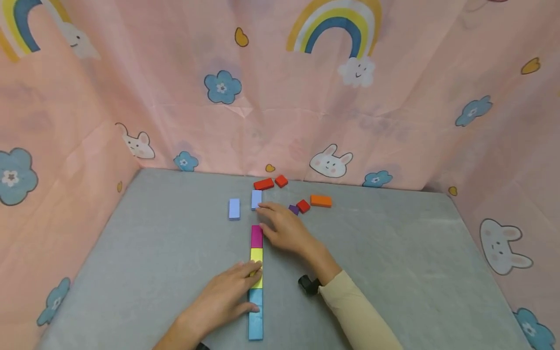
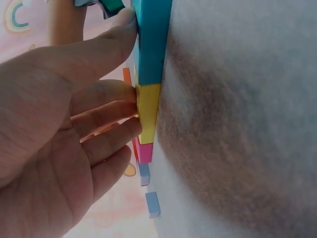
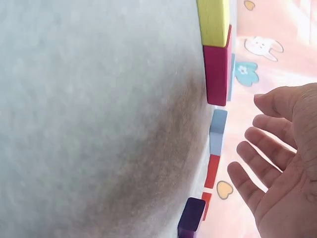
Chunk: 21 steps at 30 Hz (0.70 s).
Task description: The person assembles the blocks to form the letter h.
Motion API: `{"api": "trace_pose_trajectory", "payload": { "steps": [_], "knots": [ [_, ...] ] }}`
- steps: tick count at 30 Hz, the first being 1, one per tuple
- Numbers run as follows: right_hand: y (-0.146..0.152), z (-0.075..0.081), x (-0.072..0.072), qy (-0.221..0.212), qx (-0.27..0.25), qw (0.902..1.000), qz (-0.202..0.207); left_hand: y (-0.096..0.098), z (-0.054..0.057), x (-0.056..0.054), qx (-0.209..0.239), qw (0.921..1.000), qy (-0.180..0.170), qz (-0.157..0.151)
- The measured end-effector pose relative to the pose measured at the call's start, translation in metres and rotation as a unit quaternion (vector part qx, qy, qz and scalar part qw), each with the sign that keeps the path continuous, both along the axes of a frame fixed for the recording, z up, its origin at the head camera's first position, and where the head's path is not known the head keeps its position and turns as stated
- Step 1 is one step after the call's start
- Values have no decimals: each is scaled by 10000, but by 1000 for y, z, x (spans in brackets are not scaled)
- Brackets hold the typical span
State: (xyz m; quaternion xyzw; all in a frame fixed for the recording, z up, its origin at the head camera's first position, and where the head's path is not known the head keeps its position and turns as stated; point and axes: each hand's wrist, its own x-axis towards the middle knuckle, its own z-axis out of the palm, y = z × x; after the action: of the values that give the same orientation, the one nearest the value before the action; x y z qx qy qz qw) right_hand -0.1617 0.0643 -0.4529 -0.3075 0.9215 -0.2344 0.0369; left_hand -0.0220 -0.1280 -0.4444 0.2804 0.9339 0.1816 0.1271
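Note:
A row of blocks runs away from me: blue (image 1: 255, 321), then yellow (image 1: 256, 254), then magenta (image 1: 256, 236). My left hand (image 1: 223, 296) lies over the row, fingertips on the top of the yellow block (image 2: 149, 111) and thumb on the blue block (image 2: 152, 42); its fingers are loosely extended. Beyond the magenta block, across a gap, lies a light blue block (image 1: 255, 198). My right hand (image 1: 286, 228) hovers beside that gap with relaxed, spread fingers, holding nothing. Its fingertips overlap the light blue block in the head view, and its thumb is beside the magenta block's far end.
A second light blue block (image 1: 234, 209) lies left of the row. Along the back are a long red block (image 1: 264, 184) and a short red block (image 1: 281, 181). Behind my right hand sit a purple block (image 1: 293, 209), another red block (image 1: 303, 206) and an orange block (image 1: 321, 201). A pink curtain (image 1: 271, 131) borders the grey table (image 1: 393, 257).

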Motion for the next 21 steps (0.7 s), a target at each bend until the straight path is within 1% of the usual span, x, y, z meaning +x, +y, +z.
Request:
{"api": "trace_pose_trajectory", "payload": {
  "steps": [6, 9, 14, 21],
  "knots": [
    [-4, 4, -11, -29, -81, 9999, -81, -1, 0, 0, -23, 10000, 42, -5],
    [-4, 7, -17, -170, -30, 9998, -113, 0, 0, -1, -28, 9999, 94, -51],
    [-8, 5, -24, -356, 98, 9993, -24, -1, 0, 1, -61, 9999, 100, -49],
    [-17, 2, -35, -206, 267, 9994, -101, 0, 0, 0, -130, 9999, -35, -30]
  ]
}}
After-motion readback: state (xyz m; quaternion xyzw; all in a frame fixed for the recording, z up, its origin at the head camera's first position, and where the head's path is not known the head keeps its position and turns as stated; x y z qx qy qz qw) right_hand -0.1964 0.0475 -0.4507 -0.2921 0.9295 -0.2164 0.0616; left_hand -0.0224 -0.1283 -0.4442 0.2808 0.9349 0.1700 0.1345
